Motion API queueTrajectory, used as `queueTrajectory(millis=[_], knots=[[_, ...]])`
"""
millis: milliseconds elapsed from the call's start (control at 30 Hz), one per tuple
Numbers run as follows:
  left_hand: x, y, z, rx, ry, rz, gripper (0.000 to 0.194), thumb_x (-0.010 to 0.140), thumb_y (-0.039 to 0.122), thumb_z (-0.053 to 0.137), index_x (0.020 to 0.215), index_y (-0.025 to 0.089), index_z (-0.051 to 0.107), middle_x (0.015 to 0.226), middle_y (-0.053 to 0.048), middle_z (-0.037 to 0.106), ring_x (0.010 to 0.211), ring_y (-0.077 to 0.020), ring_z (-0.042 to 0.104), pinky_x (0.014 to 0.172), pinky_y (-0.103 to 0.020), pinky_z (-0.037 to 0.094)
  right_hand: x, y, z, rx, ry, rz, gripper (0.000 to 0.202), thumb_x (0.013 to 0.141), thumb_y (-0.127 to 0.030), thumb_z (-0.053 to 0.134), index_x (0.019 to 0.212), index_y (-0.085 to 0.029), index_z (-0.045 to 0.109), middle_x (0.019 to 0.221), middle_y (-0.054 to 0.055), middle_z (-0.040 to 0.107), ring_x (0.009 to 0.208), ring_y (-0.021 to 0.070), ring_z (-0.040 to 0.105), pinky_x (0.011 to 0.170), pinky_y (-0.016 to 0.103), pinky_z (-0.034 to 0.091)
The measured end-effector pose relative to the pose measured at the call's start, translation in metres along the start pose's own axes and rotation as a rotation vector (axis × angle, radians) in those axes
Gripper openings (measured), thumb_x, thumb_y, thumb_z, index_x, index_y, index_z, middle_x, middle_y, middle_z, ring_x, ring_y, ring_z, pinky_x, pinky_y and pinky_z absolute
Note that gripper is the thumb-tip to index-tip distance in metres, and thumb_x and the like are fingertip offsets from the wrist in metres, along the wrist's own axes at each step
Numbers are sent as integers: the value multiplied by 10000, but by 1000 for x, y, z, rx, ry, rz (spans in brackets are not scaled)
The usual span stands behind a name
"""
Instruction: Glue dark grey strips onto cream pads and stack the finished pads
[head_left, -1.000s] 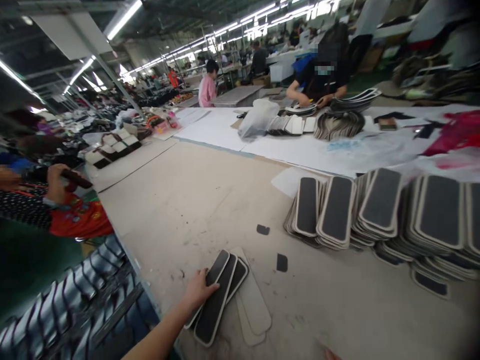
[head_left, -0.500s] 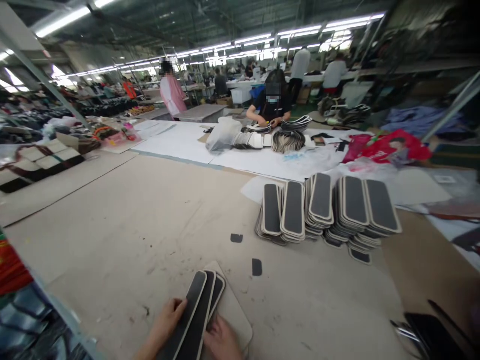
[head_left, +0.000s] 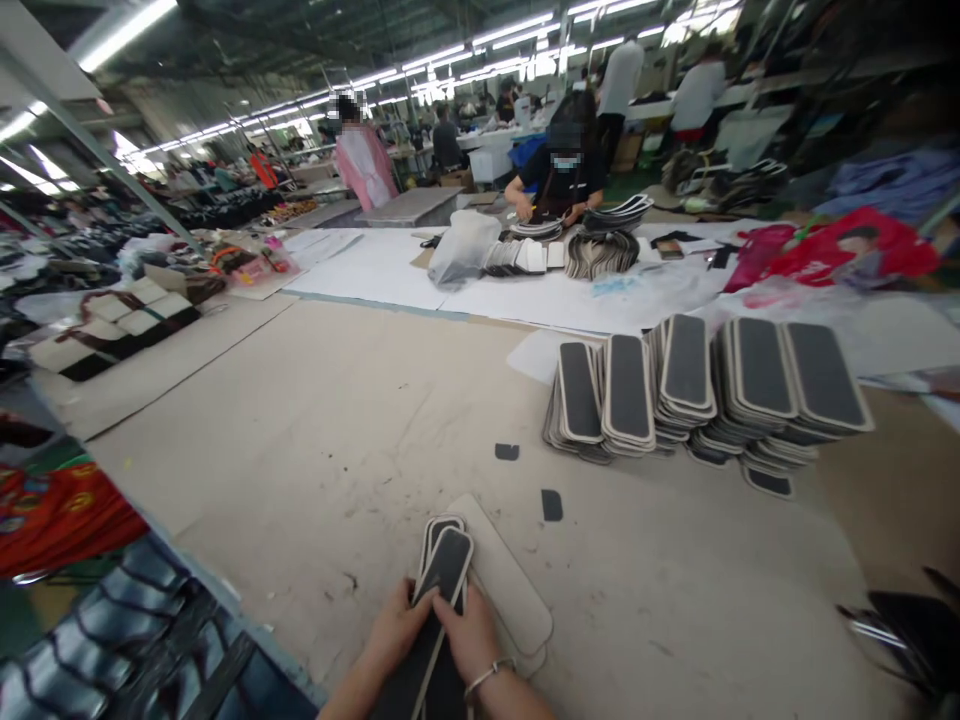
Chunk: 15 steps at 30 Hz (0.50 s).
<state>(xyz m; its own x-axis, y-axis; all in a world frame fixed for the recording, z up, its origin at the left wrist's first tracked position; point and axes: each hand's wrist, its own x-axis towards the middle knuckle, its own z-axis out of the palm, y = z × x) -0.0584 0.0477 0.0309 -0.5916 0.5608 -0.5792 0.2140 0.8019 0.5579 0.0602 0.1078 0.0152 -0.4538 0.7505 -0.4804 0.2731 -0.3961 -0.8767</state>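
Several long dark panels with pale rims [head_left: 452, 556] are bunched together between my hands at the bottom centre. My left hand [head_left: 401, 622] grips their left side, and my right hand [head_left: 471, 628], with a bracelet at the wrist, grips the right side. Both thumbs meet on top of the panels; the other fingers are partly hidden. Beside and under them, a plain beige panel [head_left: 502, 570] lies on the table. Two small dark pieces, one [head_left: 507, 452] farther off and one [head_left: 551, 505] nearer, lie ahead to the right.
Stacks of rimmed dark panels [head_left: 626, 390] stand at the right of the brown-covered table [head_left: 337, 400]. Across it, a person in black [head_left: 562, 180] handles curved pieces. A black object [head_left: 907, 630] lies at the lower right, red fabric [head_left: 60, 515] at the left edge.
My hands have closed in around the panels, which were fanned out and are now bunched closer. My right hand has come up onto their top. The view has shifted, moving the table contents rightward.
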Motion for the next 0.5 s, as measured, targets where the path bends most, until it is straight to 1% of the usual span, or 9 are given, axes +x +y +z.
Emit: queueTrajectory(millis=[100, 200, 267, 333, 400, 433, 500], knots=[[-16, 10, 2, -134, 36, 17, 574, 694, 645, 455, 915, 126, 563, 905, -114, 671, 919, -274, 623, 819, -337, 483, -5, -1, -2, -32, 19, -2, 298, 676, -397, 608, 879, -181, 642, 850, 84, 657, 873, 270, 620, 801, 392, 490], [-27, 13, 6, -304, 120, 5, 568, 678, 624, 525, 984, 148, 572, 1025, -108, 660, 1055, -289, 579, 930, -354, 451, -12, -10, -12, -129, 122, -101, 326, 670, -337, 602, 946, -164, 620, 974, 112, 616, 979, 274, 578, 894, 407, 443], [-28, 15, 10, -364, 156, -9, 547, 657, 592, 575, 1011, 175, 581, 1123, -110, 632, 1179, -306, 495, 1002, -380, 402, -15, -19, -24, -175, 172, -191, 444, 634, -280, 614, 1056, -152, 572, 1077, 122, 588, 1052, 264, 548, 933, 378, 423], [-25, 22, 19, -397, 151, 15, 535, 617, 562, 629, 1012, 202, 598, 1195, -104, 600, 1273, -312, 393, 1053, -389, 348, -17, -30, -41, -189, 172, -204, 635, 588, -221, 620, 1202, -155, 473, 1124, 108, 591, 1048, 248, 564, 898, 336, 452], [-24, 38, 35, -445, 83, 44, 541, 584, 553, 666, 1004, 216, 617, 1228, -93, 584, 1318, -313, 320, 1088, -398, 295, -21, -42, -66, -244, 164, -177, 838, 556, -154, 595, 1346, -168, 315, 1173, 98, 589, 1033, 242, 585, 855, 316, 475], [-24, 50, 46, -494, 23, 49, 552, 580, 557, 674, 1011, 215, 623, 1240, -91, 577, 1329, -313, 298, 1101, -403, 269, -25, -48, -81, -305, 173, -174, 919, 546, -122, 574, 1395, -172, 225, 1226, 104, 564, 1057, 246, 578, 856, 316, 474], [-28, 77, 72, -655, -166, 49, 594, 611, 575, 661, 1064, 194, 617, 1273, -97, 553, 1339, -308, 276, 1117, -411, 229, -34, -58, -114, -470, 202, -200, 993, 554, -83, 529, 1439, -167, 88, 1339, 125, 469, 1117, 256, 544, 873, 323, 462]])
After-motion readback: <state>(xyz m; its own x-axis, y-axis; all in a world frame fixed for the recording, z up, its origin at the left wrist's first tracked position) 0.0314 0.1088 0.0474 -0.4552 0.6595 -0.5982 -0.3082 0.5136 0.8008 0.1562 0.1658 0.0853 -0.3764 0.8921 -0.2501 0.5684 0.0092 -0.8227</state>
